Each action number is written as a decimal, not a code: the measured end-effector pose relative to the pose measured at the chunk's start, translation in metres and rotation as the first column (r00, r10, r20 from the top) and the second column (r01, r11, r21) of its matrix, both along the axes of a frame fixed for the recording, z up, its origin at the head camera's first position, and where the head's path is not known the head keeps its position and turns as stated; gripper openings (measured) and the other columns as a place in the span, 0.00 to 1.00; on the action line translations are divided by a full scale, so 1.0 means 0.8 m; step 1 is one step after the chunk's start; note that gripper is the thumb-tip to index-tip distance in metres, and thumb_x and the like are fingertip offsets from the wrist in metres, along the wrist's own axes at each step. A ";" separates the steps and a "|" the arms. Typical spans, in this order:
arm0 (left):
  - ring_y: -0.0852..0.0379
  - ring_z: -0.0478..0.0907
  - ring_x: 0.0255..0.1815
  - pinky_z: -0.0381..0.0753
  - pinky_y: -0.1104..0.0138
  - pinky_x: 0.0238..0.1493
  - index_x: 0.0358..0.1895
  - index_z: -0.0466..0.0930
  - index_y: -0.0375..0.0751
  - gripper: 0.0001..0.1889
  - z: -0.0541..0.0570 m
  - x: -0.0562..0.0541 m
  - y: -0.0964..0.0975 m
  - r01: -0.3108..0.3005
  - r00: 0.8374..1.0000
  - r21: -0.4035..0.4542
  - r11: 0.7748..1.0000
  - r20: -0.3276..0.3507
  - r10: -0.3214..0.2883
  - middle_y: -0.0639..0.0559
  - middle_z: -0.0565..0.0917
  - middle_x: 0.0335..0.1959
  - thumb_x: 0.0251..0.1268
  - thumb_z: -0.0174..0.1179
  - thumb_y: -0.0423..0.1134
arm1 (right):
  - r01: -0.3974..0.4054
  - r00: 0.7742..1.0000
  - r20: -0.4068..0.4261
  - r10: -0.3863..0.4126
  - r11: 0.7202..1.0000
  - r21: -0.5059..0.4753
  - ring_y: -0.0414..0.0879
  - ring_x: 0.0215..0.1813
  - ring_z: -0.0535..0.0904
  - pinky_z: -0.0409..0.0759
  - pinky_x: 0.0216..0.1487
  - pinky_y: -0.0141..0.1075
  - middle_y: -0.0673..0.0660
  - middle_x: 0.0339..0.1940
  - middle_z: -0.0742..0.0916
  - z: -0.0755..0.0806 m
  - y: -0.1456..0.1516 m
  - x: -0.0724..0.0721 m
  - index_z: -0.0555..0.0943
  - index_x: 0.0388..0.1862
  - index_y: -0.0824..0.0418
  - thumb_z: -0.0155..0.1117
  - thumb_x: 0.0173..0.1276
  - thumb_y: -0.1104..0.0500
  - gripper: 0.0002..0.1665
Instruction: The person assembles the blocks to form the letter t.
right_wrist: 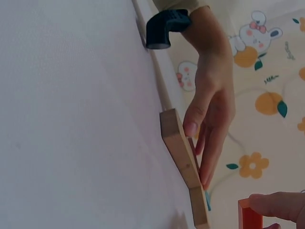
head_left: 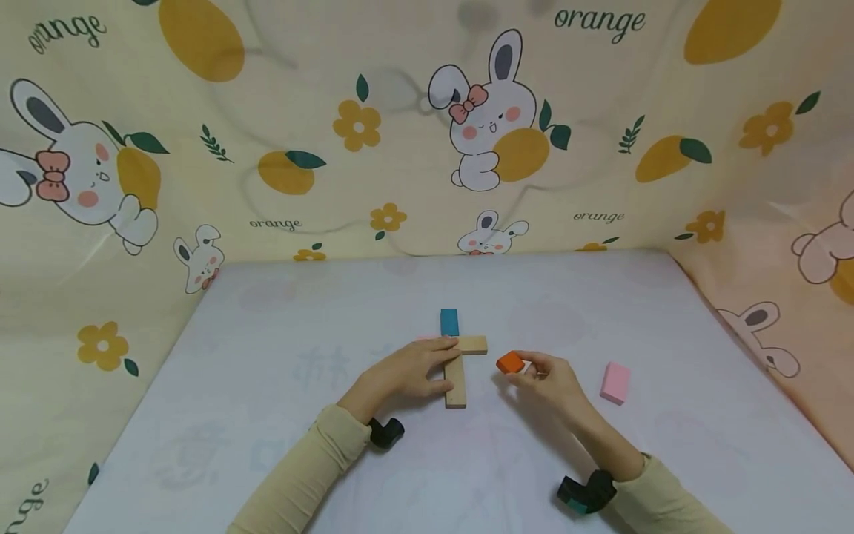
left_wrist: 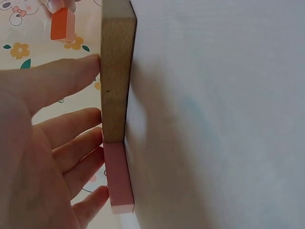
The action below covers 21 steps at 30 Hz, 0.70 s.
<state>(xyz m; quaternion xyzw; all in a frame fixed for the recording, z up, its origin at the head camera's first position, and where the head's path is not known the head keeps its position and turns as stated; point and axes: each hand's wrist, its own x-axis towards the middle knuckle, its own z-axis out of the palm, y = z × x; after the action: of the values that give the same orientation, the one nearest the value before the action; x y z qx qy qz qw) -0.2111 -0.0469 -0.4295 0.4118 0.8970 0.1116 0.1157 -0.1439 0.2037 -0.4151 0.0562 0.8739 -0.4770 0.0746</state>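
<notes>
My left hand rests on a flat arrangement of blocks, its fingers extended. In the left wrist view its thumb and fingertips touch a long wooden block and a pink block joined end-on to it. A blue block lies at the far end, and a shorter wooden block sticks out to the right. The hand covers part of the arrangement. To the right, my right hand pinches an orange block between thumb and fingers, held above the table.
A loose pink block lies on the white table, right of my right hand. Behind and at both sides rises a patterned cloth with rabbits and oranges. Each wrist carries a dark camera mount.
</notes>
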 end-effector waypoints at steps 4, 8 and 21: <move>0.52 0.58 0.78 0.60 0.59 0.78 0.72 0.63 0.43 0.32 0.000 0.000 0.001 -0.007 1.000 -0.004 1.000 0.005 0.007 0.50 0.62 0.77 0.69 0.55 0.51 | -0.010 1.000 -0.022 0.009 1.000 -0.021 0.36 0.25 0.66 0.64 0.25 0.26 0.47 0.21 0.73 -0.002 -0.003 0.003 0.75 0.62 0.69 0.67 0.61 0.62 0.29; 0.51 0.58 0.78 0.60 0.59 0.78 0.72 0.63 0.43 0.32 0.002 0.001 0.001 -0.011 1.000 -0.003 1.000 0.015 0.011 0.50 0.62 0.77 0.69 0.55 0.51 | -0.026 0.999 -0.024 0.025 0.999 -0.044 0.36 0.25 0.66 0.64 0.25 0.26 0.48 0.20 0.73 -0.001 -0.005 0.006 0.75 0.62 0.71 0.67 0.61 0.63 0.30; 0.52 0.59 0.78 0.61 0.59 0.78 0.71 0.64 0.42 0.31 0.000 0.000 0.002 0.008 1.000 0.009 1.000 -0.004 -0.008 0.49 0.63 0.76 0.69 0.55 0.51 | -0.046 0.999 -0.003 0.046 0.998 -0.052 0.36 0.25 0.66 0.63 0.23 0.26 0.48 0.22 0.73 0.000 -0.010 0.013 0.75 0.62 0.69 0.68 0.61 0.61 0.31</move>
<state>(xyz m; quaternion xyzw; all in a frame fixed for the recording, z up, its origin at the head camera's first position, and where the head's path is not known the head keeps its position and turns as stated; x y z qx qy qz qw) -0.2112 -0.0456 -0.4293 0.4160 0.8952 0.1142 0.1124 -0.1336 0.1954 -0.4151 0.0339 0.8624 -0.4977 0.0864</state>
